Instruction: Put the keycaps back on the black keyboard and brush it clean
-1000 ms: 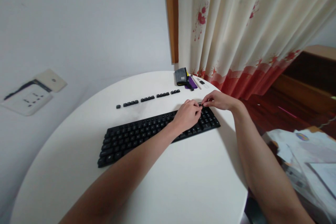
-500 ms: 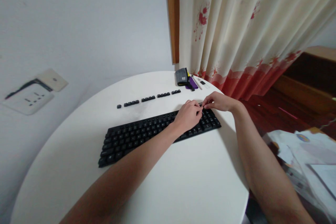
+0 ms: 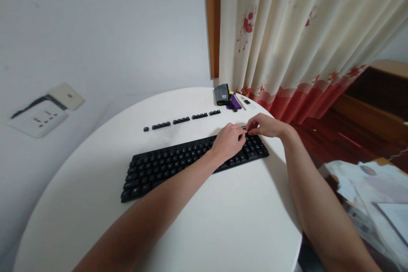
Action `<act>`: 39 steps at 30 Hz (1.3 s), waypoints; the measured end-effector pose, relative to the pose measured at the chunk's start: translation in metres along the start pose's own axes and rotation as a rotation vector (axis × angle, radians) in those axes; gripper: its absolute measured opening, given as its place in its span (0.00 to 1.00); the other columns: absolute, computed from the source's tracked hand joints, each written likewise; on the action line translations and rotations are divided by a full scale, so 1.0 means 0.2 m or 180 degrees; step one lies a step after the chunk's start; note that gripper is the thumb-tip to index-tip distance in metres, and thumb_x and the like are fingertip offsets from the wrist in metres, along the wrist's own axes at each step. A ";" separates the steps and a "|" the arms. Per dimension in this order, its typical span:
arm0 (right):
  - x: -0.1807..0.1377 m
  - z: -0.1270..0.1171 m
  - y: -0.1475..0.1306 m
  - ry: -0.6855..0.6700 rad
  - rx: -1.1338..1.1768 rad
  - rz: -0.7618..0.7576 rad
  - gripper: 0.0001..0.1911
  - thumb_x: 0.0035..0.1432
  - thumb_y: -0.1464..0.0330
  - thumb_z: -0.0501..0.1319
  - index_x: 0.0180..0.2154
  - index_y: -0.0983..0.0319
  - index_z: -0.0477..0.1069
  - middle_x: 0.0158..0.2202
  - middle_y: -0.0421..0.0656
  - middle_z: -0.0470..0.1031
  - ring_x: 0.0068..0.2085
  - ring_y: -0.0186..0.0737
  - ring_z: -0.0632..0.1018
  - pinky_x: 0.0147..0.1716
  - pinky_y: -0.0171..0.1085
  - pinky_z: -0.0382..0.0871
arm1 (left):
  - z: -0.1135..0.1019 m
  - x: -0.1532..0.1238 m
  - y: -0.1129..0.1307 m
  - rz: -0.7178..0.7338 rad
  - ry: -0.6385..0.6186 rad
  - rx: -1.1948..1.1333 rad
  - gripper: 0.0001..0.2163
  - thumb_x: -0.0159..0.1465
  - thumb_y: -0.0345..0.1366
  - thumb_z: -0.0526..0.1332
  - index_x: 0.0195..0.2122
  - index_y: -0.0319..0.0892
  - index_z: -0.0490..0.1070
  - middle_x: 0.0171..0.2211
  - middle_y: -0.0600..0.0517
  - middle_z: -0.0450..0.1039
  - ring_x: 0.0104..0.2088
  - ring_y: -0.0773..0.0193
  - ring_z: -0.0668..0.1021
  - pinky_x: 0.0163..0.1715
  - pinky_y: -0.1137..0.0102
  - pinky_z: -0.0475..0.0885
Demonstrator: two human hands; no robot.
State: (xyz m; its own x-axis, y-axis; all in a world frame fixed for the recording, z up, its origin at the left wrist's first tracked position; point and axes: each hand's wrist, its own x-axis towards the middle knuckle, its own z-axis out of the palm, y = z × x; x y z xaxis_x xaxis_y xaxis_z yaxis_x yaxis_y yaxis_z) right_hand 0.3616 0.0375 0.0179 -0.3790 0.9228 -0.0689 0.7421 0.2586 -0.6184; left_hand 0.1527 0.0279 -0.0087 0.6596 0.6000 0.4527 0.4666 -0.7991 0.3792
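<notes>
A black keyboard (image 3: 172,165) lies slantwise on the white round table (image 3: 204,221). My left hand (image 3: 228,140) rests over its right part, fingers bent and drawn together near the top edge. From the right, my right hand (image 3: 264,126) meets it there with thumb and forefinger pinched low over the upper right corner. Whatever sits between the fingertips is too small to make out. Behind the keyboard, loose black keycaps (image 3: 161,125) lie in a row of short groups, with a single keycap (image 3: 145,129) at the left end.
At the table's back edge are a grey pouch (image 3: 221,94), a purple cloth (image 3: 234,102) and a thin pale stick (image 3: 240,102). A wall socket (image 3: 40,118) is at left, a flowered curtain (image 3: 274,38) behind. Papers (image 3: 379,187) lie beyond the table's right side.
The view has shifted slightly. Both hands stay at the keyboard's upper right, and the right hand's fingers have moved only a little. The keycap row looks the same.
</notes>
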 end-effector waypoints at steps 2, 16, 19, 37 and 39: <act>0.00 0.01 0.01 0.0140 -0.0012 0.0062 0.12 0.48 0.67 0.66 0.36 0.63 0.78 0.32 0.43 0.78 0.34 0.40 0.75 0.36 0.37 0.68 | 0.00 0.00 0.00 -0.0041 -0.0025 0.0047 0.14 0.64 0.26 0.55 0.43 0.41 0.79 0.40 0.49 0.79 0.43 0.58 0.76 0.50 0.61 0.71; -0.03 0.01 0.01 0.0123 0.0480 0.0175 0.14 0.55 0.61 0.63 0.40 0.62 0.77 0.40 0.45 0.79 0.42 0.42 0.75 0.43 0.38 0.68 | 0.00 0.00 -0.01 -0.0035 -0.0139 0.0073 0.15 0.62 0.23 0.54 0.42 0.41 0.79 0.42 0.48 0.77 0.45 0.57 0.74 0.52 0.61 0.70; -0.01 0.02 0.03 0.0147 0.0552 0.0180 0.15 0.51 0.62 0.65 0.40 0.63 0.77 0.39 0.44 0.78 0.41 0.41 0.75 0.44 0.38 0.68 | -0.01 0.00 -0.01 -0.0063 -0.0189 0.0112 0.16 0.62 0.23 0.54 0.42 0.42 0.79 0.42 0.49 0.76 0.45 0.57 0.74 0.52 0.60 0.70; 0.05 0.05 0.13 0.0083 0.0309 0.0242 0.16 0.47 0.65 0.68 0.40 0.63 0.77 0.38 0.44 0.80 0.40 0.41 0.77 0.43 0.38 0.71 | -0.02 -0.01 0.01 -0.0046 -0.0169 0.0254 0.14 0.61 0.24 0.55 0.39 0.41 0.80 0.39 0.48 0.73 0.44 0.56 0.72 0.48 0.62 0.71; 0.05 0.05 0.12 0.0281 0.0303 0.0204 0.13 0.48 0.65 0.67 0.37 0.63 0.78 0.36 0.44 0.80 0.39 0.41 0.77 0.43 0.37 0.70 | -0.01 -0.01 0.01 -0.0037 -0.0125 0.0223 0.14 0.61 0.24 0.55 0.39 0.41 0.79 0.39 0.48 0.73 0.44 0.56 0.72 0.50 0.62 0.70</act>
State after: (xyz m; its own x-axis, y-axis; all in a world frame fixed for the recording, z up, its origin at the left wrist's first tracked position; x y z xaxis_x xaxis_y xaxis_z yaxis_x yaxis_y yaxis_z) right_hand 0.3705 0.0505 -0.0064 -0.2791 0.9592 -0.0441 0.7058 0.1738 -0.6868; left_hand 0.1505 0.0261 -0.0066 0.6759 0.6083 0.4161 0.5136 -0.7937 0.3261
